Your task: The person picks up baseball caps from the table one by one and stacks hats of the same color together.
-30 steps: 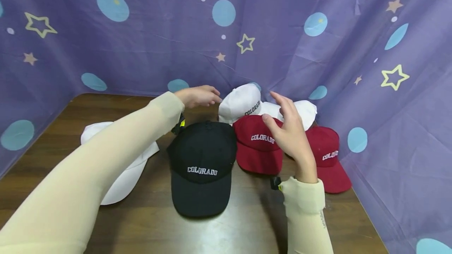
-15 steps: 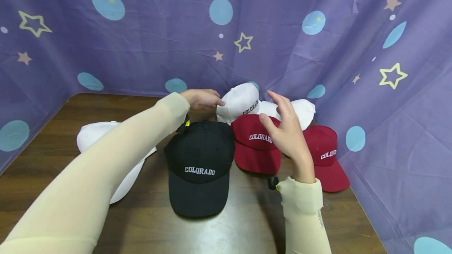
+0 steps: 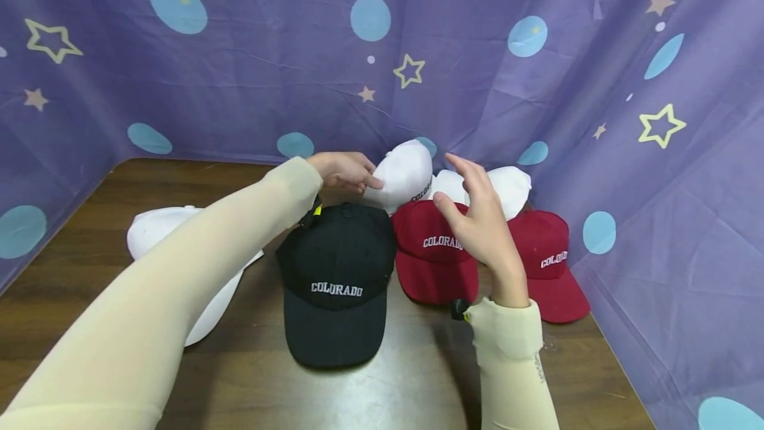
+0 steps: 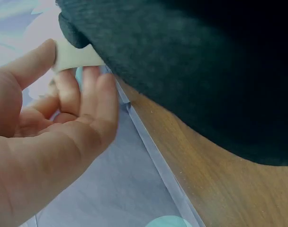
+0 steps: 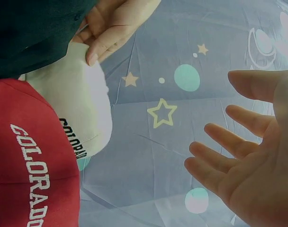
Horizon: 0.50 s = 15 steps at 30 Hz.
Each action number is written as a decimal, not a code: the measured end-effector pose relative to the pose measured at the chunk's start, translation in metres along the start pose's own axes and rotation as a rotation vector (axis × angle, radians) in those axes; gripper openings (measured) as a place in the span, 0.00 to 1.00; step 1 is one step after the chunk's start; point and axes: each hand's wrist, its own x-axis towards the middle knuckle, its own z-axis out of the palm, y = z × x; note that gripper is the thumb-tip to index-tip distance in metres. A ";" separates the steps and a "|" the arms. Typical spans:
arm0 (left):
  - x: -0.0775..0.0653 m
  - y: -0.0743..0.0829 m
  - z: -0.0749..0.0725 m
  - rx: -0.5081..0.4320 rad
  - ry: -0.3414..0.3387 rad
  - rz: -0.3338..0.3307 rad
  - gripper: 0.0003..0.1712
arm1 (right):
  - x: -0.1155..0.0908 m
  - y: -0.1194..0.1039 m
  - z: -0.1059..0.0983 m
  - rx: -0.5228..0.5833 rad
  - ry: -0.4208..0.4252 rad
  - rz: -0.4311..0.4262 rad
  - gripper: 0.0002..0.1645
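At the back of the table, my left hand (image 3: 347,171) pinches the left edge of a white cap (image 3: 402,174) lettered COLORADO. The left wrist view shows the thumb on the near side of the white cap's edge (image 4: 75,56), with fingers behind it. My right hand (image 3: 485,221) is raised above the caps, fingers spread and holding nothing. Below it is a red cap (image 3: 434,281), its lettering partly covered by the thumb. A black cap (image 3: 337,330) lies in front of my left hand and fills much of the left wrist view.
Another white cap (image 3: 512,191) lies at the back right, partly behind my right hand. A second red cap (image 3: 552,294) sits near the right edge. My left sleeve crosses over a white cap (image 3: 158,227) on the left. A purple curtain (image 3: 251,85) backs the wooden table (image 3: 382,403).
My left hand has moved right to the white cap and taken hold of its edge. That cap has turned slightly, and the red cap before it has shifted a little forward. My right hand stays nearly still.
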 end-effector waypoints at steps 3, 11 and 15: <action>-0.002 0.002 0.001 0.005 0.038 0.065 0.11 | 0.000 0.000 0.000 0.001 0.002 0.000 0.37; -0.012 0.017 -0.001 -0.008 0.219 0.269 0.08 | 0.000 0.001 0.002 0.002 0.009 -0.007 0.37; -0.022 0.026 -0.009 0.015 0.347 0.380 0.07 | 0.000 0.001 0.001 0.002 0.008 -0.006 0.37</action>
